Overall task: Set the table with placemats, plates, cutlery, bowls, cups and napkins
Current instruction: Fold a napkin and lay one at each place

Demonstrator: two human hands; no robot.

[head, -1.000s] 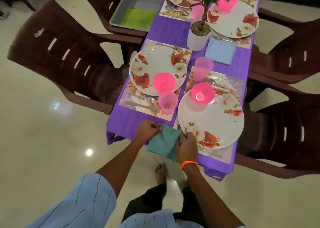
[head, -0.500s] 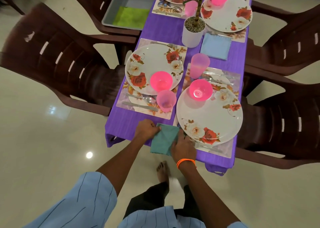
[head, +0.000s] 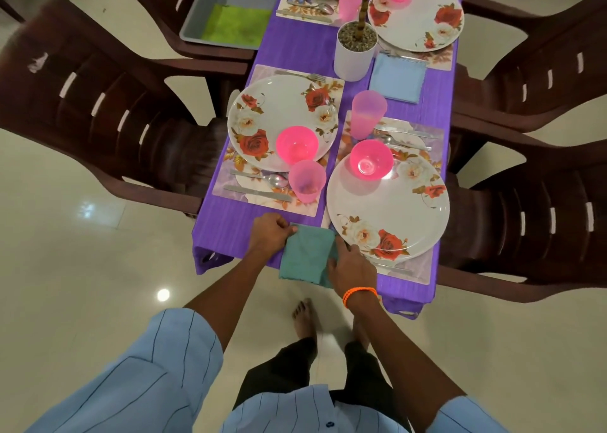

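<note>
From my head camera: my left hand pinches the teal napkin's left upper corner, fingers curled. My right hand grips its right edge, thumb on top. The napkin lies at the near edge of the purple tabletop, overhanging it, between the near-left placemat and the near-right plate, just beside that plate's rim.
</note>
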